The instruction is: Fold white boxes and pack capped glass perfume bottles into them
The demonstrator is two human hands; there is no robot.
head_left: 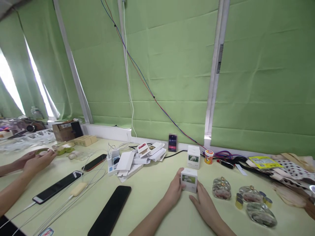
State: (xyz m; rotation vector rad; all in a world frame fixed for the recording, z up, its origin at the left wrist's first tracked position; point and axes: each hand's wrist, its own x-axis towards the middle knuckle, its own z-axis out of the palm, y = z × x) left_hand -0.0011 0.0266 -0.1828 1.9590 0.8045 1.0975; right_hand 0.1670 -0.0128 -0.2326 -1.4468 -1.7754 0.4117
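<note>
At the table [147, 186], right of centre, the left hand [175, 188] grasps a small white box [189, 181]; the right hand [206, 201], thumb spread, rests against its right side, so lopsided squeezing could dent it

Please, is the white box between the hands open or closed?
It appears closed: the white box shows a flat top and no raised flap.

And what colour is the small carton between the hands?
The carton is white with a greenish front picture, best seen in the head view.
</note>
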